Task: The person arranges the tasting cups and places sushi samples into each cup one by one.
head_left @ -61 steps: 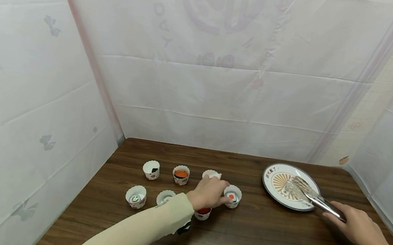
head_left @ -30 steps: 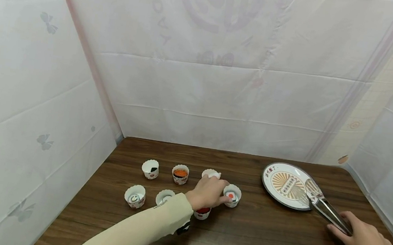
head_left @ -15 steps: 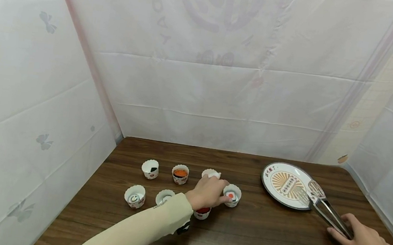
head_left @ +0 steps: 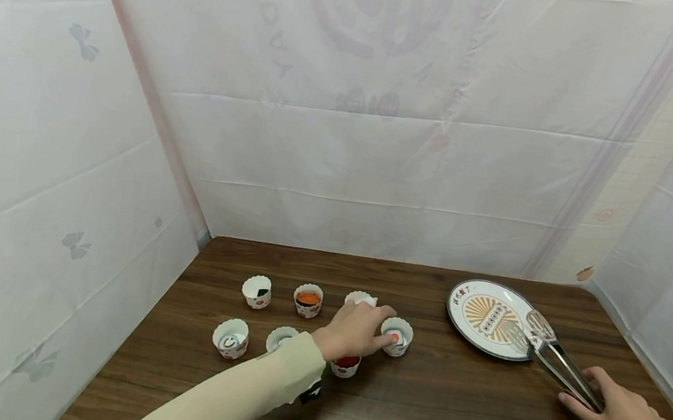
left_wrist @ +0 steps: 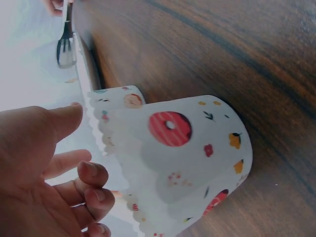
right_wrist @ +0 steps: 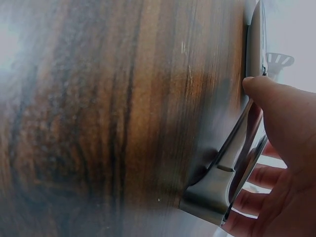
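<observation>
My left hand (head_left: 357, 330) is stretched over the paper baking cups. Its thumb and forefinger reach the near rim of the right-end cup (head_left: 404, 348), which has a small white and orange piece inside. In the left wrist view the other fingers are loosely bent beside a donut-printed cup (left_wrist: 197, 138), holding nothing. My right hand (head_left: 637, 414) holds metal tongs (head_left: 567, 375) near the hinged end, thumb on one arm and fingers on the other side. Their spread heads lie over the right edge of a white plate (head_left: 463, 328) with a sunburst print.
More paper cups stand at the left: one with a dark piece (head_left: 256, 292), one with orange filling (head_left: 308, 300), and one with a pale piece (head_left: 230, 338). My forearm partly hides a red-filled cup (head_left: 345, 369). White cloth walls (head_left: 347, 170) border the brown table (head_left: 444, 416).
My right hand has drawn the tongs right and back from the plate's middle to its right edge, and their heads have spread apart. My left hand has stayed by the right-end cup.
</observation>
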Motion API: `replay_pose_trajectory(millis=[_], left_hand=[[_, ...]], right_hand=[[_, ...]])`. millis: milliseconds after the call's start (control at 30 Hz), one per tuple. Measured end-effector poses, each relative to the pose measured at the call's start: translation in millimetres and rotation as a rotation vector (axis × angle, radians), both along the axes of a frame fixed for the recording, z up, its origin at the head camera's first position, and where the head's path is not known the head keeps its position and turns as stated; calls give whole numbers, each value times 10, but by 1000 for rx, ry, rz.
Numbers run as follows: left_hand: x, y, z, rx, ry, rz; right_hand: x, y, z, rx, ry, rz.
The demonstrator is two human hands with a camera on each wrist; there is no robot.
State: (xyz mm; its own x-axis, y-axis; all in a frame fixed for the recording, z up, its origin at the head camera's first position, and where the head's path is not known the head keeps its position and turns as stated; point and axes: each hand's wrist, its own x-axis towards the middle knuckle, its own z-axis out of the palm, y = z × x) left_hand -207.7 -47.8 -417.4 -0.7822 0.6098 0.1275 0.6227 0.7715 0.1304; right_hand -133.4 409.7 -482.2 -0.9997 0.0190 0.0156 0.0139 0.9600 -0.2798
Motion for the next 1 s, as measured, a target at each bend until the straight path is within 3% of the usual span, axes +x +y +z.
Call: replay_pose_trajectory(millis=[233,500,1000], left_hand=[[27,-103,125,54,186,-20],[49,-295,248,115,293,28],[120,-826,237,239,411,75]], right_hand=[[-3,0,-10,3,-7,-2],[-4,5,-22,1,6,3],[9,28,-39,-4,-26,-7]])
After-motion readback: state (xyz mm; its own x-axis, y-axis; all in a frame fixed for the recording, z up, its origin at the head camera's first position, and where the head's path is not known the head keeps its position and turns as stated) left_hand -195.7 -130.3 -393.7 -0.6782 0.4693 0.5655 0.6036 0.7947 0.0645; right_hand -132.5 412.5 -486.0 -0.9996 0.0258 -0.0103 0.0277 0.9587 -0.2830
